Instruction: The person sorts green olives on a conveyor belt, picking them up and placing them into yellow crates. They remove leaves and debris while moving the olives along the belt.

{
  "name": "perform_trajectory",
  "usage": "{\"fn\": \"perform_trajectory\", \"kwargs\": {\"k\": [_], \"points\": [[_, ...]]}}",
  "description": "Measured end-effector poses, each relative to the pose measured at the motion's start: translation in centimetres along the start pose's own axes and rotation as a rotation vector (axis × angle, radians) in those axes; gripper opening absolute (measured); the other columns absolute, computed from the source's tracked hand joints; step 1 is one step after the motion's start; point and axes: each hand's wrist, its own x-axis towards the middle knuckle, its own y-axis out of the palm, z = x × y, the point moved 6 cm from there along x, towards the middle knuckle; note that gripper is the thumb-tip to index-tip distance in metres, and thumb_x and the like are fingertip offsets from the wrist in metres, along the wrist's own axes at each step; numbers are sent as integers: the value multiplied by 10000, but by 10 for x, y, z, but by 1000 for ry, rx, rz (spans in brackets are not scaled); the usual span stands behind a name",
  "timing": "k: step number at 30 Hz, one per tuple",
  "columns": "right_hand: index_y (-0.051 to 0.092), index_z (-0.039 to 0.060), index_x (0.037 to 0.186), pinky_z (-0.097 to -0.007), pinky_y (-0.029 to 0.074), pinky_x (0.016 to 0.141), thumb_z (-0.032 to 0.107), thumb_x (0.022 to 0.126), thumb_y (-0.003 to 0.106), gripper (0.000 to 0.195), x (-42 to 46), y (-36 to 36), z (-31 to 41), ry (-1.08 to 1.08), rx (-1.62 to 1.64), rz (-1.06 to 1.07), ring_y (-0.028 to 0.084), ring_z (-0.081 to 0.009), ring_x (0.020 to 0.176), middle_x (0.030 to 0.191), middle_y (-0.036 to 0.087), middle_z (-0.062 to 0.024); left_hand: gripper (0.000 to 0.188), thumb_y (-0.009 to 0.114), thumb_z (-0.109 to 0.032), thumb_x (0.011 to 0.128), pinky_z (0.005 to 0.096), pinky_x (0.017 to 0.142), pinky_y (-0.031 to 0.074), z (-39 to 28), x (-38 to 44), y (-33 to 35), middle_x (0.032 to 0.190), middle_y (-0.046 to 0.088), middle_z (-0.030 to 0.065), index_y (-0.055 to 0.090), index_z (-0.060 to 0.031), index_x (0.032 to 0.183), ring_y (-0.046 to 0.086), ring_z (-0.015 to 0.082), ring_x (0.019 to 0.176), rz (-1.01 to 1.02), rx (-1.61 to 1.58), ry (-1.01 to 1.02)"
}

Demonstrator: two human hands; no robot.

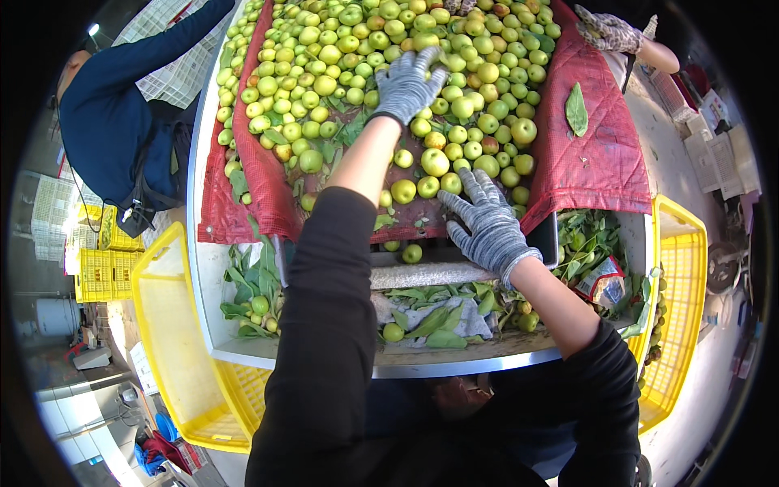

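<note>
Many round green fruits (435,162), some blushed red, lie with loose leaves on a red quilted sheet (584,146) over a metal-edged sorting table. My left hand (409,86), in a grey knit glove, reaches far into the pile, its fingers spread over the fruits; whether it touches one is hard to tell. My right hand (484,222), gloved alike, lies palm down at the near edge of the pile, fingers apart beside a yellow-green fruit (450,183). Below it, a few fruits (412,253) sit in a dark gap behind a grey padded bar (426,276).
A tray rim (450,369) encloses leaves, fruits and a torn wrapper (602,283). Yellow crates flank it at left (167,341) and right (681,304). A person in dark blue (109,115) works at left; another person's patterned glove (608,31) shows at upper right.
</note>
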Motion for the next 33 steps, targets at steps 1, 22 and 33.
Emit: {"fn": "perform_trajectory", "kwargs": {"k": [1, 22, 33], "points": [[542, 190, 1305, -481, 278, 1104, 272, 833, 608, 483, 0, 1, 0, 3, -13, 12, 317, -417, 1338, 1465, 323, -205, 597, 381, -579, 917, 645, 1092, 118, -8, -1, 19, 1507, 300, 107, 364, -282, 1435, 258, 337, 1392, 94, 256, 0], [373, 97, 1411, -587, 171, 1107, 375, 876, 532, 624, 0, 2, -17, 256, -106, 24, 335, -300, 1350, 1459, 354, -157, 505, 470, -446, 931, 657, 1048, 214, 35, -194, -40, 1446, 369, 124, 431, -248, 1393, 330, 308, 1349, 200, 321, 233], [401, 62, 1385, -549, 176, 1122, 365, 876, 542, 610, 1, 2, -22, 255, -69, -21, 371, -304, 1330, 1442, 379, -171, 572, 479, -411, 927, 490, 1111, 213, 49, -157, -24, 1402, 440, 148, 406, -82, 1390, 374, 276, 1325, -84, 391, 176]]}}
